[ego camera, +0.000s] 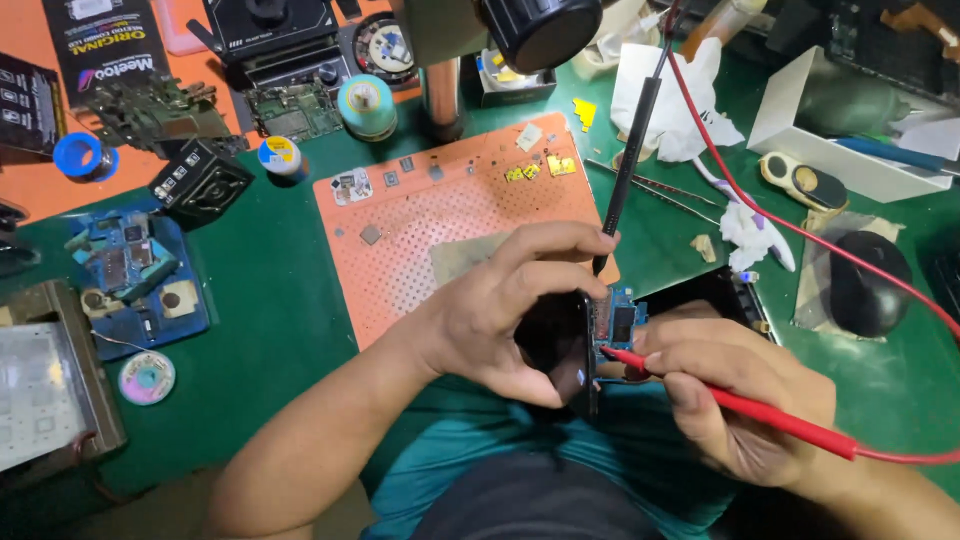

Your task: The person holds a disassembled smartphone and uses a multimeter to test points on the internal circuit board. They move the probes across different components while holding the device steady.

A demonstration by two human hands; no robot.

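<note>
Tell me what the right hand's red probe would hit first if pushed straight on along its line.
The red probe in the right hand points up-left; its tip already seems to rest on the blue circuit board. Beyond that is the left hand, though depth is unclear.

Green bench mat (280,300) w/ orange perforated pad (420,235), white box (790,130), black mouse (868,283), solder-wick spool (147,377).

Two hands (500,310) (730,395), two probes (630,160) (740,405), one phone (570,345), one orange mat (440,215).
</note>
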